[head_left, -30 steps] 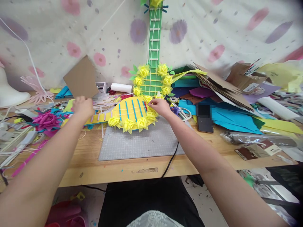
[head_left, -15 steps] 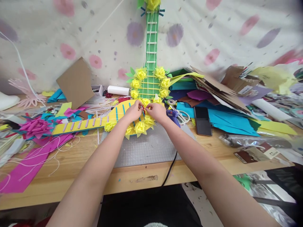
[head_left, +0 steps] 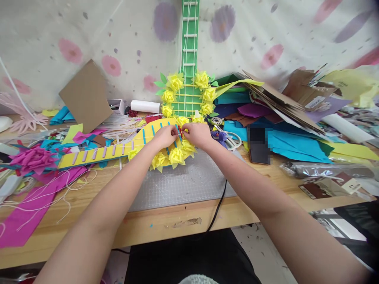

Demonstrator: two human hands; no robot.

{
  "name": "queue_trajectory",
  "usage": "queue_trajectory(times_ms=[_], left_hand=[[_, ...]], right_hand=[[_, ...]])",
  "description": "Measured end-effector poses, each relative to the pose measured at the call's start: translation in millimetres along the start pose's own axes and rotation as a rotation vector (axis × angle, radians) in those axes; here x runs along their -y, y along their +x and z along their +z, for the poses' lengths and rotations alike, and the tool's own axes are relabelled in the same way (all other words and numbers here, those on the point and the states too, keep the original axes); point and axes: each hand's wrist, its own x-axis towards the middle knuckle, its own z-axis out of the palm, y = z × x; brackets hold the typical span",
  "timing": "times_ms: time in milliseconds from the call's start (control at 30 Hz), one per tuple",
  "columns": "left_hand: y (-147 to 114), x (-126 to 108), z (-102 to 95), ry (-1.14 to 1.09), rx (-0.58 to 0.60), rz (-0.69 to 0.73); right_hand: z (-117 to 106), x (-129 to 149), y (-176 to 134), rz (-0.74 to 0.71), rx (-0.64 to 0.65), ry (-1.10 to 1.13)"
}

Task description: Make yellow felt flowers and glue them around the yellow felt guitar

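A yellow paper guitar with blue cross strips, lilac frets and yellow paper roses lies across the desk, its neck pointing left to a magenta paper flower. My left hand is over the guitar's body with its fingertips pinched together. Close beside it, my right hand is pinched too, at the body's right end. A small red piece shows between the fingertips; which hand grips it is hard to see. Thin white strings run along the neck toward my left hand.
Behind stands a green paper guitar ringed with yellow roses. A purple glue gun, scissors and a phone lie to the right, near stacked cardboard. A grey cutting mat lies in front.
The camera view has tilted down and come slightly closer. Both hands stay pinched together at the yellow guitar's right end, with only slight finger movement.
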Motion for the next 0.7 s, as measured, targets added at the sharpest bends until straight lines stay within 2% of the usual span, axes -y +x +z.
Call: queue_trajectory(times_ms=[167, 433, 700], left_hand=[[2, 2, -2.4, -0.076, -0.001, -0.03], [5, -7, -0.2, 0.117, -0.053, -0.135], [7, -13, -0.2, 0.164, -0.046, -0.169]], right_hand=[[-4, -4, 0, -0.121, 0.006, -0.077], [-14, -3, 2, -0.227, 0.094, -0.183], [-22, -11, 0, -0.36, 0.081, -0.2]])
